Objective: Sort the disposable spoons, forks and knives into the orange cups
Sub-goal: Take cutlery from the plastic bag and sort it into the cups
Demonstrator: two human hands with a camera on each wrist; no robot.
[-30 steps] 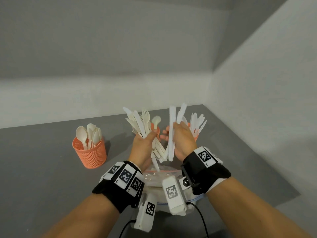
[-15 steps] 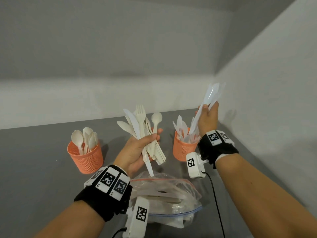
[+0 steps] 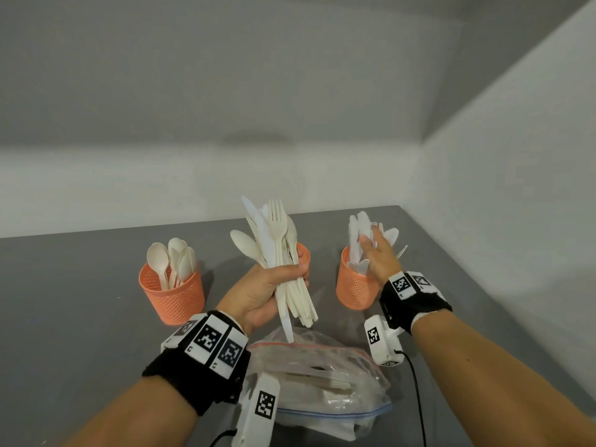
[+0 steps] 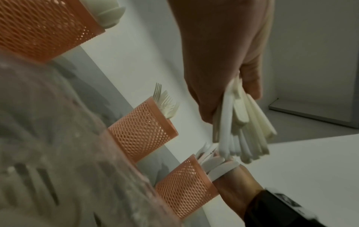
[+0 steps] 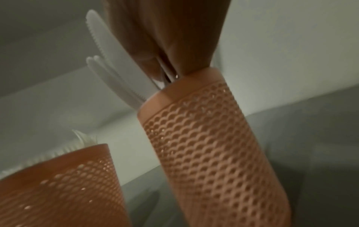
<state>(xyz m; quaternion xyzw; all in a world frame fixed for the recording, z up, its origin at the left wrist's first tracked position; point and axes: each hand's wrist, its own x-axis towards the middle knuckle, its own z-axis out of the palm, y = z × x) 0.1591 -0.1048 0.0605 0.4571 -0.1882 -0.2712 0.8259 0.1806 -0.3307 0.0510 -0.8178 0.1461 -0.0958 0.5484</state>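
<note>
My left hand [image 3: 274, 285] grips a mixed bundle of white spoons, forks and knives [image 3: 274, 240] upright above the table; the left wrist view shows the bundle's handles [image 4: 242, 122] fanning out below my left hand [image 4: 223, 61]. My right hand [image 3: 375, 256] is down at the mouth of the right orange cup [image 3: 353, 288], its fingers round white knives [image 3: 358, 230] that stand in that cup. In the right wrist view the knives [image 5: 108, 53] run between my fingers [image 5: 170, 38] into the cup [image 5: 204, 145]. The left orange cup [image 3: 174, 298] holds spoons. The middle cup [image 3: 304, 253], holding forks [image 4: 165, 101], is mostly hidden behind my left hand.
A clear zip bag [image 3: 322, 375] with more cutlery lies on the grey table [image 3: 80, 317] in front of the cups, below my left hand. White walls close the table at the back and at the right.
My right hand took knives from the bundle, lifted them up to the right, then came down to the right cup. My left hand stayed in place with the bundle.
</note>
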